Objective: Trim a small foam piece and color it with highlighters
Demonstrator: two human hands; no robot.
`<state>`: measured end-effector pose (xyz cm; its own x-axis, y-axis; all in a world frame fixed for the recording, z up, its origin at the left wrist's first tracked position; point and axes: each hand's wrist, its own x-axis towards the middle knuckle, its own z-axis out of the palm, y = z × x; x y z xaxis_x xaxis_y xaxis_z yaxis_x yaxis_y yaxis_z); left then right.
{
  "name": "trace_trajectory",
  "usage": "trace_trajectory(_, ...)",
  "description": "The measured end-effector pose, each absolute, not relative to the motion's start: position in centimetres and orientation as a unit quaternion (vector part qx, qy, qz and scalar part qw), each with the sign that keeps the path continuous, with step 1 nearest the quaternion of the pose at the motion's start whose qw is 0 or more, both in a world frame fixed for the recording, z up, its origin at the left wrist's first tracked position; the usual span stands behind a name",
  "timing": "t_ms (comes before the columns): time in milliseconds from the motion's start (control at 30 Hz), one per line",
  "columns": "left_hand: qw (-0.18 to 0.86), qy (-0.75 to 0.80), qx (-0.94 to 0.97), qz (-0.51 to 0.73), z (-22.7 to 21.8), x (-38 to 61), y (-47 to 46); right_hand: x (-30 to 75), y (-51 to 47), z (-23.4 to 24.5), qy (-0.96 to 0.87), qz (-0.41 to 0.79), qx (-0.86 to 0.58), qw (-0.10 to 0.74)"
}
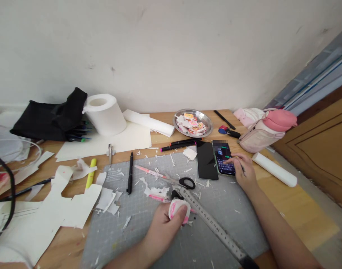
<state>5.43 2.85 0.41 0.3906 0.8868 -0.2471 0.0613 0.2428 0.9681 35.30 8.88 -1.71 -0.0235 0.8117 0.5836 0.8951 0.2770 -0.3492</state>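
Note:
My left hand [163, 226] is closed around a small rounded paper cutout [176, 210], white with pink marks, above the grey cutting mat [117, 231]. My right hand [245, 172] reaches over a lit phone [225, 166], with a finger at its on-screen keyboard. Something slim and dark shows among its curled fingers, too little to name. Left of that phone lies a second, dark-screened phone [207, 160]. Scissors [173, 181] with pinkish blades rest on the mat, one handle partly hidden behind the cutout. A metal ruler [212, 224] slants between my hands.
Paper scraps [156, 192] litter the mat. A metal dish [207, 129] holds cut paper pieces. Around lie markers [179, 145], a black pen [130, 173], a yellow highlighter [91, 173], a toilet roll [106, 116], a black pouch [47, 119], a pink bottle [267, 130] and large cut sheets [55, 209].

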Motion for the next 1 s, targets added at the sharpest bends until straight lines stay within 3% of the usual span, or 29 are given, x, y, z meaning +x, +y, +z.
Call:
trace_trajectory(167,0.650,0.455,0.520,0.317,0.11,5.35,2.87,35.12,8.97,-1.90,-0.727,-0.033,-0.593,0.344)
trace_trajectory(400,0.651,0.467,0.501,0.327,0.32,5.54,2.88,34.85,8.90,-1.58,-0.685,-0.050,-0.610,0.396)
trace_trajectory(833,0.646,0.461,0.517,0.320,-0.29,5.29,2.66,34.97,9.53,-2.48,-0.698,-0.055,-0.624,0.347)
trace_trajectory(1000,0.638,0.470,0.515,0.327,0.08,5.39,2.75,34.92,9.41,-2.20,-0.687,-0.065,-0.619,0.375)
